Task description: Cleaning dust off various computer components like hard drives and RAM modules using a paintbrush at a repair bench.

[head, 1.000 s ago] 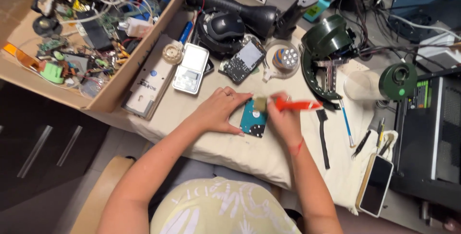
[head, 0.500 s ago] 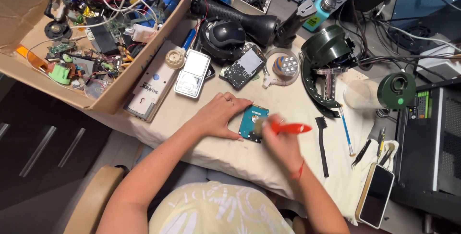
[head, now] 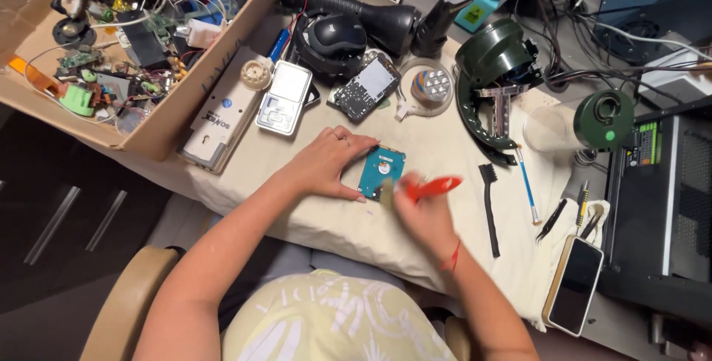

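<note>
1. The left hand [head: 328,162] lay flat with fingers spread, pressing on the left edge of one small teal circuit-board drive [head: 381,171] that rested on the cream cloth [head: 452,146] near its front middle.
2. The right hand [head: 423,216], blurred, was closed around one red-handled brush [head: 430,187], whose bristle end met the drive's lower right edge.
3. Right of the drive lay one black brush [head: 489,209], and beyond it one thin blue-handled tool [head: 526,192].
4. Further right of the drive, at the cloth's edge, rested one dark phone [head: 574,284], screen up, with a few small tools just above it; their count could not be told.
5. Behind the drive stood one dark green housing [head: 495,64] and one round green part [head: 604,119] further right.
6. Behind and left of the drive sat one black mouse [head: 336,36], one silver pocket scale [head: 284,98] and one bare circuit board [head: 365,88].
7. Far left of the drive, one cardboard box [head: 196,87] held tangled wires and parts.
</note>
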